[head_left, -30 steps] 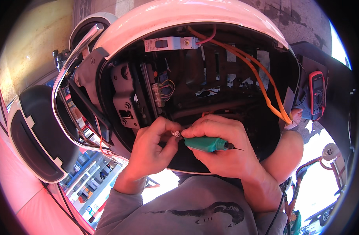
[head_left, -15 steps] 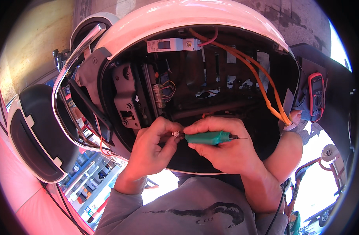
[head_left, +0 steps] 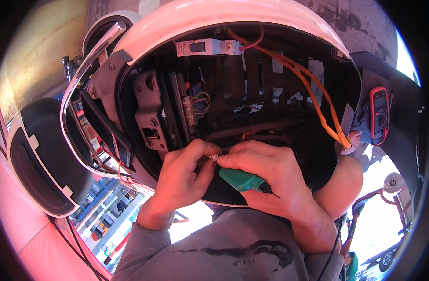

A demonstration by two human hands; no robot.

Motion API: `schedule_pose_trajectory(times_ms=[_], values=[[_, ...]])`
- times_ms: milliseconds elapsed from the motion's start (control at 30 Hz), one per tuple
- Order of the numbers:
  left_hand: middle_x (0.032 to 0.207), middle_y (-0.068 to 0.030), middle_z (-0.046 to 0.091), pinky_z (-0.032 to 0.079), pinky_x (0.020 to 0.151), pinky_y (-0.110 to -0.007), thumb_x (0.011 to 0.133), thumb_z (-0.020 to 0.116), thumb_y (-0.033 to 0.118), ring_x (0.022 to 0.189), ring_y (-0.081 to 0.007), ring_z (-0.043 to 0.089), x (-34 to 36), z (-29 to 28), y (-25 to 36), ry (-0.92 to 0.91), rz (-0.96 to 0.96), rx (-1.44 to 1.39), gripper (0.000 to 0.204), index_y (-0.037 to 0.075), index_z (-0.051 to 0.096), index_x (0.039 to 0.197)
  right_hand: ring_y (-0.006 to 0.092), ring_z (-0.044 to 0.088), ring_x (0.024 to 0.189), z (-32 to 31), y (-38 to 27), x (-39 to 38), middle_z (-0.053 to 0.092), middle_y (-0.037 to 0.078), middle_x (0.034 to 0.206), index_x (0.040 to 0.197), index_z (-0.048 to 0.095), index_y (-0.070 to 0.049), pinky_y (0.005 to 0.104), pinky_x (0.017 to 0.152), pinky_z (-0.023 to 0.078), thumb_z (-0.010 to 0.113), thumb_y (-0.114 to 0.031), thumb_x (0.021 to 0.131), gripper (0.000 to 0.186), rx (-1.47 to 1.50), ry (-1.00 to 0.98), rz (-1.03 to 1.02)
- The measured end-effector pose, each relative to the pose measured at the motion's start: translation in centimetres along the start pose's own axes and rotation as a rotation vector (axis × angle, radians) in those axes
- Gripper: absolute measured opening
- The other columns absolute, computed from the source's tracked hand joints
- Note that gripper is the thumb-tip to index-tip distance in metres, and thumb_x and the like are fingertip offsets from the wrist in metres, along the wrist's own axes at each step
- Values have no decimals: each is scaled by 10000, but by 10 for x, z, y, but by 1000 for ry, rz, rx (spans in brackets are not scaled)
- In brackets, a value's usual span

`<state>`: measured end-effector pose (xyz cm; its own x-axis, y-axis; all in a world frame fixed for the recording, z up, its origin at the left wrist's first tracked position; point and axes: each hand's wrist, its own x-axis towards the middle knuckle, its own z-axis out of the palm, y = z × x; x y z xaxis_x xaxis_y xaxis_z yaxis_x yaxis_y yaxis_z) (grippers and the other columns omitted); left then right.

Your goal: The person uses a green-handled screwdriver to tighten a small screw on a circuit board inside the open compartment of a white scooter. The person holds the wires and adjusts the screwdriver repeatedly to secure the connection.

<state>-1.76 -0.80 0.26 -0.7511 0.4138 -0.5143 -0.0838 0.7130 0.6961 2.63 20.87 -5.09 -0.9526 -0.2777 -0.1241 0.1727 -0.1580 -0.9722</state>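
My left hand (head_left: 184,175) is closed, pinching a small white plastic connector (head_left: 214,158) between thumb and forefinger. Its far side is hidden by the fingertips. My right hand (head_left: 275,173) keeps a green tool (head_left: 241,179) tucked against the palm under its curled fingers. The tool has a black collar and a thin dark pin pointing down to the right. The right fingertips reach the connector's right side; whether they grip it I cannot tell. Both hands are over the near edge of a scooter's open body cavity (head_left: 224,136).
Orange cables (head_left: 312,91) run down the cavity's right side. A white circuit breaker (head_left: 207,47) hangs at its far rim, and a wired connector block (head_left: 189,110) sits at the left. A red-edged multimeter (head_left: 379,114) lies on the right. The raised black seat (head_left: 41,161) is at left.
In my right hand the green tool has swung from level to tilted, its thin pin now lower. The right fingertips have moved up to the connector, which has turned slightly.
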Motion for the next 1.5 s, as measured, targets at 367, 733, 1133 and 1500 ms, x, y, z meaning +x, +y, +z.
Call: schedule_pose_trajectory(times_ms=[367, 733, 1133, 1500], values=[[844, -184, 735, 549, 621, -364, 876, 667, -83, 726, -367, 742, 2, 5, -2, -1, -15, 90, 177, -19, 635, 1037, 368, 705, 810, 4, 5, 3, 700, 133, 977, 1144, 733, -26, 381, 678, 564, 747, 60, 636, 516, -194, -28, -60], [879, -152, 743, 588, 679, -321, 925, 651, -94, 801, -251, 795, 2, 4, 5, -6, -66, 30, 134, -43, 604, 1040, 335, 719, 823, 5, 4, 5, 721, 147, 928, 1053, 757, -24, 363, 710, 548, 749, 100, 759, 318, -52, 76, 31], [925, -154, 747, 611, 748, -321, 917, 651, -101, 864, -269, 802, 3, 2, 4, -23, -53, 0, 152, -43, 603, 1049, 332, 715, 805, 3, 4, 5, 717, 146, 930, 1045, 748, -13, 355, 693, 543, 748, 80, 751, 309, -31, 77, 32], [939, -156, 748, 625, 780, -328, 911, 648, -109, 902, -275, 805, 2, 3, 5, -23, -91, -41, 165, -48, 598, 1055, 315, 708, 792, -3, -1, 3, 709, 137, 906, 1035, 749, -18, 351, 678, 529, 756, 72, 754, 296, -7, 76, 21]])
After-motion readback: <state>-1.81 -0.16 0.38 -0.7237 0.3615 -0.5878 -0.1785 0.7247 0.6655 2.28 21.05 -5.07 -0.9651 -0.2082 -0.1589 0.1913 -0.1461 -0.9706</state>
